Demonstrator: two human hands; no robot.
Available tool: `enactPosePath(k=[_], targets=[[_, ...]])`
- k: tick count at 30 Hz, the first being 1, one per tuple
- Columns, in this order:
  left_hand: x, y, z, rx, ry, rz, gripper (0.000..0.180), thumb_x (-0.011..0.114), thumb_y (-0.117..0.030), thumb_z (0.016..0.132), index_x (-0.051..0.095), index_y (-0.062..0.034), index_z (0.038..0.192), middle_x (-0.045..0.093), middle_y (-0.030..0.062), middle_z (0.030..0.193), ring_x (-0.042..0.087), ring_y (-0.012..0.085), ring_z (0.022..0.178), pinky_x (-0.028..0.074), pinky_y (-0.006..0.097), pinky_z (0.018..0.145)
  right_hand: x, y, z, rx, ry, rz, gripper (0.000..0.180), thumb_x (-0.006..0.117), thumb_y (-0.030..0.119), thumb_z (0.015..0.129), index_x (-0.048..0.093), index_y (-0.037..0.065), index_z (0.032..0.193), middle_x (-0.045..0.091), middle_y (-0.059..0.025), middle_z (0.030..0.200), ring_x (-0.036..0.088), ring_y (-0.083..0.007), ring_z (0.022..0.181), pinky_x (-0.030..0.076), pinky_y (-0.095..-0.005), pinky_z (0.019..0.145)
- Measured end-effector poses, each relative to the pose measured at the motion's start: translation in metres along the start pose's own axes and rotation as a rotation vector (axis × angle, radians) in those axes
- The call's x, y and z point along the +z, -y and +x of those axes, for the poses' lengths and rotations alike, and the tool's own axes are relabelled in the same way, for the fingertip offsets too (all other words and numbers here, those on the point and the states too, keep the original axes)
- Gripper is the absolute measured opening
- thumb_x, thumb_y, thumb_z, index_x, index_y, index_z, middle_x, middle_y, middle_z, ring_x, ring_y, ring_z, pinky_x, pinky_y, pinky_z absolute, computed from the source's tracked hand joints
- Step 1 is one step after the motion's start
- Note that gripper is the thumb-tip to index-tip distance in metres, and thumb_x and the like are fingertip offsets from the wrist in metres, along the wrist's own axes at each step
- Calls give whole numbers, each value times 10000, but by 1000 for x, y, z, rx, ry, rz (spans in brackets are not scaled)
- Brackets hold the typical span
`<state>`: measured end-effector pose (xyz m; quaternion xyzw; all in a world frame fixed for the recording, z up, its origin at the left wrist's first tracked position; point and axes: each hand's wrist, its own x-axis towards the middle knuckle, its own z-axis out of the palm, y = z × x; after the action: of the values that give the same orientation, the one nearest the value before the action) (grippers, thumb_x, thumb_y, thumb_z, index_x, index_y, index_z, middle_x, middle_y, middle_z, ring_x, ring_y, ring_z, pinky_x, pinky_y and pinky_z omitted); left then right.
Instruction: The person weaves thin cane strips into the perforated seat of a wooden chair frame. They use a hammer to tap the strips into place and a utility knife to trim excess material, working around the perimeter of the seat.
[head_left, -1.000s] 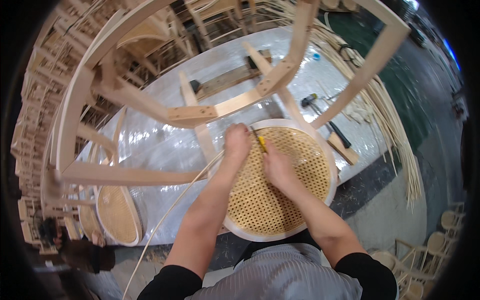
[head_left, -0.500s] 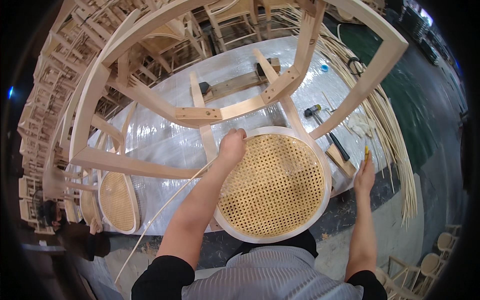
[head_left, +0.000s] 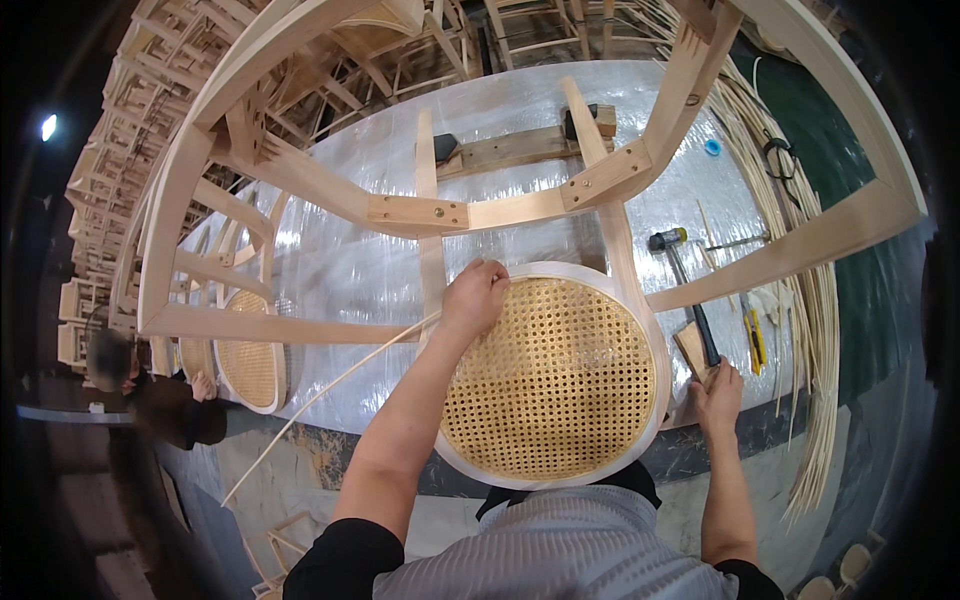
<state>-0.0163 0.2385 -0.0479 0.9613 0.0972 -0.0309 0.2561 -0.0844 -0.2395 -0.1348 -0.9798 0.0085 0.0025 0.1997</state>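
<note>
A chair back with a round woven cane panel (head_left: 550, 390) in a pale wooden rim lies in front of me. My left hand (head_left: 475, 297) is closed at the panel's upper left edge, pinching a long pale rattan strip (head_left: 335, 388) that trails down to the left under my forearm. To the right, my right hand (head_left: 718, 400) has its fingers round the handle end of a hammer (head_left: 688, 285) with a black handle. Beside that handle is a small wooden block (head_left: 693, 350), partly under the fingers. A yellow utility knife (head_left: 753, 336) lies farther right.
The chair's curved wooden frame (head_left: 515, 210) arches over the plastic-covered table (head_left: 340, 260). A bundle of long rattan strips (head_left: 815, 400) runs down the right side. Another cane-panelled chair (head_left: 248, 355) stands at left, near another person's hand (head_left: 204, 387). Stacked chair frames fill the back left.
The utility knife has left my right hand and now lies on the table. That hand has moved to the hammer's handle end. My left hand stays at the panel's edge.
</note>
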Motion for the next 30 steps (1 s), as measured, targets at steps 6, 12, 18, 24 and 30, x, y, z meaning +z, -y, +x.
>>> enactPosePath(k=[6, 12, 18, 24, 30], targets=[[-2, -7, 5, -15, 6, -31, 152, 675, -241, 976, 736, -105, 1006, 682, 110, 1017, 690, 335, 925, 549, 463, 821, -10, -32, -28, 73, 92, 273, 668, 816, 94, 848, 551, -60, 1441, 671, -211, 1236, 662, -370, 1088, 541, -452, 956], [-5, -3, -4, 8, -34, 33, 128, 695, -225, 970, 744, -111, 1003, 681, 114, 993, 685, 330, 905, 542, 467, 804, -65, 22, -84, 380, 269, 786, 590, 814, 36, 843, 575, 3, 1382, 669, -86, 1200, 665, -167, 1050, 568, -335, 871], [-6, -10, 0, -23, 38, 47, 174, 670, -250, 1003, 749, -107, 1064, 688, 127, 1074, 698, 341, 1012, 558, 483, 897, -50, 144, -16, 39, 230, 1130, 744, 823, 68, 843, 416, 27, 1465, 673, -123, 1222, 671, -199, 1088, 573, -348, 868], [-5, -15, -3, -40, -50, 26, 154, 715, -252, 974, 753, -109, 1014, 703, 131, 1076, 711, 359, 990, 557, 505, 873, -36, 273, 136, -81, 404, 1125, 954, 855, 163, 872, 300, 22, 1635, 682, -178, 1214, 712, -229, 1016, 589, -381, 812], [6, -11, -11, 22, -178, 43, 188, 746, -167, 933, 680, -42, 1057, 676, 181, 1072, 736, 407, 874, 594, 536, 765, 12, 366, 194, 79, 623, 868, 813, 955, 236, 763, 468, -111, 1313, 710, -222, 1152, 727, -236, 1006, 598, -380, 780]])
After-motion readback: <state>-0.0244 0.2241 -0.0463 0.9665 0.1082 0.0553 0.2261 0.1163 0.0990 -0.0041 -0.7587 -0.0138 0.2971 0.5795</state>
